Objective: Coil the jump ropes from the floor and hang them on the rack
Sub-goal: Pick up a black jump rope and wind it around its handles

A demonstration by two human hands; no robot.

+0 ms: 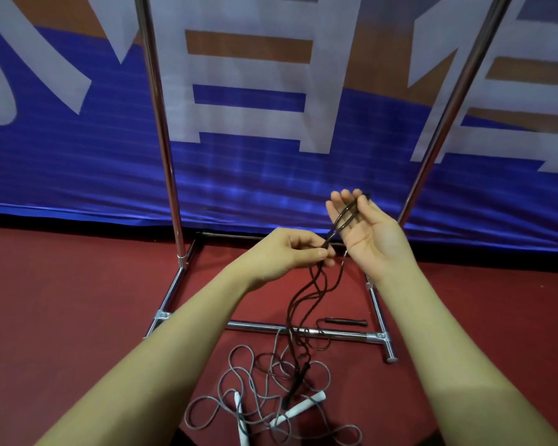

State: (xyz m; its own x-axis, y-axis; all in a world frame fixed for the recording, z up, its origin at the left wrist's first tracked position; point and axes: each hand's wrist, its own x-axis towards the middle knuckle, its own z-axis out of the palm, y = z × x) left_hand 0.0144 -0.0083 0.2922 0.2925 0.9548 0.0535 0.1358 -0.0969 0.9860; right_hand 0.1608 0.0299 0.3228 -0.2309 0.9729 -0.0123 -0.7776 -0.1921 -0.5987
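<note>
1. Loops of the dark brown braided jump rope [342, 217] lie across the right hand [371, 236], palm up with fingers loosely spread, so it looks like it's acting as a spool to keep the coil neat.
2. Left hand [290, 252] sits just beside it; its grip is pinching the strands below the loops, probably feeding and tensioning.
3. Rest of that rope trails down in wavy strands to the dark red floor [62, 300], one dark handle [347, 322] lying near the chrome tube rack [161, 130] base.
4. Grey plastic-coated jump rope with white handles [271, 381] is tangled on the floor, untouched so far.
</note>
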